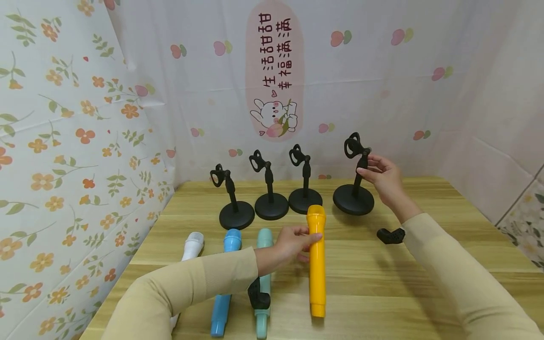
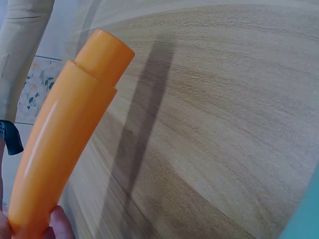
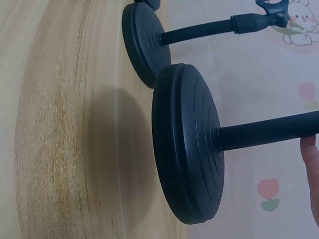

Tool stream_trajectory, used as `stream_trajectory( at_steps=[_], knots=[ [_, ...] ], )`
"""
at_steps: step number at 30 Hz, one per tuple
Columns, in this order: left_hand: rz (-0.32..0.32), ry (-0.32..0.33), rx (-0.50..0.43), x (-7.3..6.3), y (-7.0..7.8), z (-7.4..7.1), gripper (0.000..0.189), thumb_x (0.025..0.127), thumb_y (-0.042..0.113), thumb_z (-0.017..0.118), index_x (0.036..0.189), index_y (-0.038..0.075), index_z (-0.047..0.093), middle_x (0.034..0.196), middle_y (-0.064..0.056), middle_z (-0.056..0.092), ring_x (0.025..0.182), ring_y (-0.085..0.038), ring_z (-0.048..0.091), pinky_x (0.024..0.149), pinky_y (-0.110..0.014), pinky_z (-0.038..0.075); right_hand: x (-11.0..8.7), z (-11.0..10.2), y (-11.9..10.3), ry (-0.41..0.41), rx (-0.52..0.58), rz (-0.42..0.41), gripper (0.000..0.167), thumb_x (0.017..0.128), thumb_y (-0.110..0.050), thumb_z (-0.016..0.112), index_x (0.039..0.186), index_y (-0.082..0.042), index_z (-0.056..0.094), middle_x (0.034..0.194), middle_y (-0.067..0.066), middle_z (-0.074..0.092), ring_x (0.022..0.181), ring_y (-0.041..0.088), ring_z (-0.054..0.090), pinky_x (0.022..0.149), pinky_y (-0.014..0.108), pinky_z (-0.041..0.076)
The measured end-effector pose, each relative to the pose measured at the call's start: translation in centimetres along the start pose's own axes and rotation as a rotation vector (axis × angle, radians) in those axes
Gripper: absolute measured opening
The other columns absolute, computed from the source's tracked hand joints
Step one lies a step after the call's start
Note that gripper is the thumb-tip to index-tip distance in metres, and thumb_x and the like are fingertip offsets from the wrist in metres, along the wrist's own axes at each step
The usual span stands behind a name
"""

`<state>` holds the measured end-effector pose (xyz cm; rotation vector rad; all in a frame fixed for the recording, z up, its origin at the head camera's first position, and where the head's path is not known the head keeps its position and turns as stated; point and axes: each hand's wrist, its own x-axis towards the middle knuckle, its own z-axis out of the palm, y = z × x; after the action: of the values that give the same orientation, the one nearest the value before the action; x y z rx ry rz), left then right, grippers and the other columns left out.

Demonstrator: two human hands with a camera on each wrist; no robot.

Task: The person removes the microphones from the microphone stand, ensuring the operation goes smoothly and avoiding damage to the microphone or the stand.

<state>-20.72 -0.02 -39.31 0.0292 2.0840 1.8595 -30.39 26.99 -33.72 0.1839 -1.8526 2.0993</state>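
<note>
My left hand [image 1: 293, 245] grips a yellow toy microphone [image 1: 317, 274] near its head, holding it upright over the table; in the left wrist view its orange-looking tail end [image 2: 104, 57] casts a long shadow on the wood. With thumb and fingers, my right hand [image 1: 384, 177] pinches the pole of a black microphone stand [image 1: 353, 200]. Its round base [image 3: 187, 144] is raised and slightly tilted above the tabletop, a shadow beneath it in the right wrist view. The stand's clip [image 1: 352, 145] holds nothing.
Three more black stands [image 1: 236, 216] stand in a row at the back left. White [image 1: 194, 243], blue [image 1: 232, 241] and mint green [image 1: 265, 237] microphones lie front left, partly behind my left arm. Black wrist-camera mounts [image 1: 391, 235] sit by both sleeves. A printed curtain [image 1: 204, 104] hangs behind the wooden table [image 1: 382, 293].
</note>
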Motion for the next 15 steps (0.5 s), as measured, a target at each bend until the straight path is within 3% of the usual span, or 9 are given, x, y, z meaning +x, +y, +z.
stream_trajectory(
  at_steps=[7, 15],
  knots=[
    [-0.034, -0.005, 0.020, -0.3, -0.2, 0.0, 0.033, 0.085, 0.027, 0.076, 0.105, 0.002, 0.067, 0.089, -0.008, 0.065, 0.072, -0.018, 0.065, 0.058, -0.036, 0.058, 0.7, 0.3, 0.7, -0.003, 0.036, 0.007, 0.032, 0.084, 0.006, 0.072, 0.111, -0.008, 0.063, 0.100, 0.002, 0.059, 0.088, 0.009, 0.063, 0.075, 0.020, 0.054],
    [-0.034, -0.020, 0.062, -0.3, -0.7, -0.1, 0.032, 0.088, 0.026, 0.074, 0.104, 0.000, 0.065, 0.087, -0.009, 0.065, 0.070, -0.018, 0.066, 0.059, -0.038, 0.059, 1.7, 0.4, 1.1, 0.026, -0.011, 0.033, 0.037, 0.084, 0.002, 0.073, 0.117, -0.010, 0.062, 0.104, 0.002, 0.056, 0.092, 0.009, 0.060, 0.076, 0.019, 0.054]
  ],
)
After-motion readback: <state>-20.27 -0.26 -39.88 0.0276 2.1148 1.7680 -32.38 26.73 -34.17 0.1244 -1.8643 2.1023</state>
